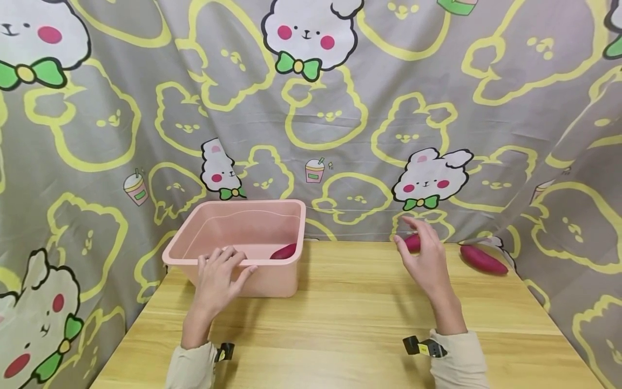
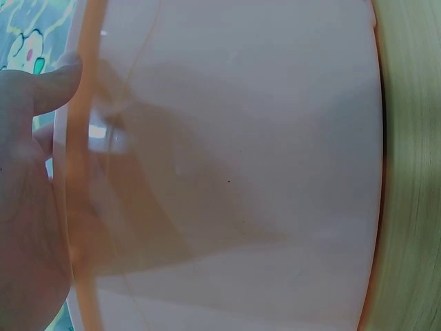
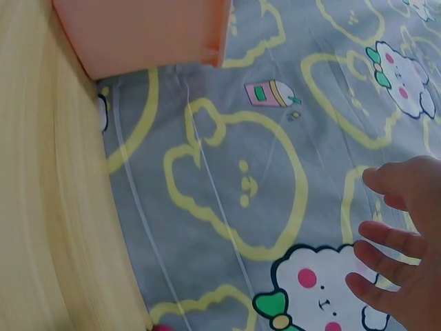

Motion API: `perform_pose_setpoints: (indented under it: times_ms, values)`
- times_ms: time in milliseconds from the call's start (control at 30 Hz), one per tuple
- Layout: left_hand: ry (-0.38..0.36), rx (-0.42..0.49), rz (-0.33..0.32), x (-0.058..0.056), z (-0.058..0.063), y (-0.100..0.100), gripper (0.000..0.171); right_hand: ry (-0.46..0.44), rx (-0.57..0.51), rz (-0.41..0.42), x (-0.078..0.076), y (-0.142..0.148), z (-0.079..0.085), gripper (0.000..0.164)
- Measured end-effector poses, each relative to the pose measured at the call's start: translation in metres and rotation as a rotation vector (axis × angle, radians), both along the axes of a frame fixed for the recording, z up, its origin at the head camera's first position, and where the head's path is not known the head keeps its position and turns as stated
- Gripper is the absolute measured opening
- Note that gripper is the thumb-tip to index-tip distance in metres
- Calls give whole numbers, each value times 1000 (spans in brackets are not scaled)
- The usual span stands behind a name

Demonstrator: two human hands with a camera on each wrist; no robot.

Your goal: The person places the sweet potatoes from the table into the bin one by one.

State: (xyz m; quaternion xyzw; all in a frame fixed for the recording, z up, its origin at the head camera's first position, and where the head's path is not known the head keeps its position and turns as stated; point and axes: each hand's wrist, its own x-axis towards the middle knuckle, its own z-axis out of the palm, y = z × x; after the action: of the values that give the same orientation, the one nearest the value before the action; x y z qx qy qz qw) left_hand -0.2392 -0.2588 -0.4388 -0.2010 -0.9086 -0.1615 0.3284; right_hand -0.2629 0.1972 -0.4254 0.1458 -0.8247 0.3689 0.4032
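A pink plastic bin (image 1: 272, 281) stands at the back left of the table, and my left hand (image 1: 217, 278) grips its near rim. The fingers bend over the rim to the inside; in the left wrist view the thumb (image 2: 58, 83) lies at the outer edge. Inside the bin lies a red-purple sweet potato (image 1: 284, 252). My right hand (image 1: 427, 262) is raised over the back of the table with fingers spread and nothing held. Partly hidden behind it is a second sweet potato (image 1: 413, 242). A third sweet potato (image 1: 482, 260) lies farther right.
The wood-grain table (image 1: 340, 329) ends at a grey cartoon-print curtain (image 1: 340, 129) hanging behind and on both sides. The rightmost sweet potato lies close to the back right table edge. A small black device sits on each wrist.
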Motion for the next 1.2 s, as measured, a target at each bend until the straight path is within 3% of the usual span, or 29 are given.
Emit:
perform_pose_setpoints:
  times_ms: [600, 1200]
  values:
    - [-13, -3, 3, 0, 0, -1, 26, -57, -61, -91, 4, 31, 1, 48]
    - [-28, 1, 6, -1, 1, -2, 26, -36, -65, -138, 9, 47, 2, 51]
